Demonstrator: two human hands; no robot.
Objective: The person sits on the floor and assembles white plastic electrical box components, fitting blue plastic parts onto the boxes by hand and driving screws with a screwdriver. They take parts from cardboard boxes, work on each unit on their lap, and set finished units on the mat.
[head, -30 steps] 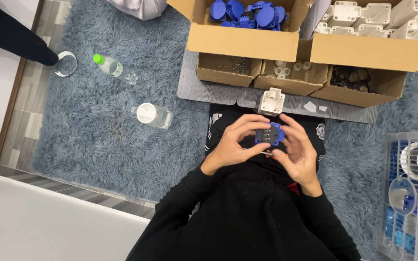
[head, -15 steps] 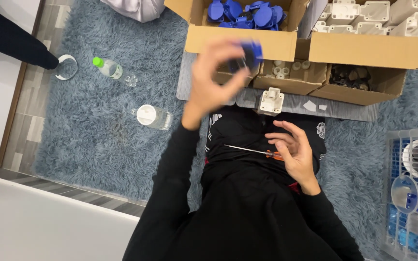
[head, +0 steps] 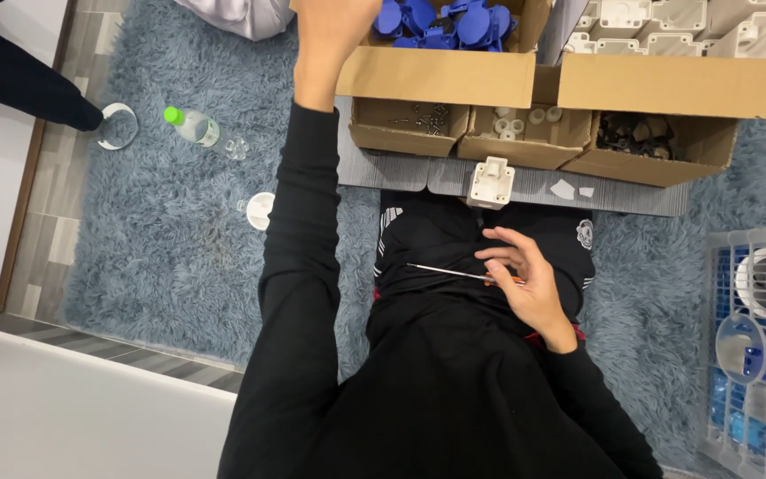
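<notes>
the left hand (head: 334, 35) is stretched up and forward to the big cardboard box (head: 441, 75) filled with blue plastic parts (head: 441, 18), at its near-left corner; the fingers run out of the top of the view, so i cannot tell whether they are open or closed or hold anything. the right hand (head: 525, 284) rests over the lap, fingers loosely curled around a thin screwdriver (head: 454, 272) whose metal shaft points left across the black clothing. just ahead of it a white plastic housing (head: 491, 182) sits on the grey board (head: 525, 182) at the knees. behind that stand small open boxes of screws (head: 414, 120) and white caps (head: 520, 124). a green-capped bottle (head: 192, 126) lies on the blue shaggy rug (head: 161, 239) to the left.
</notes>
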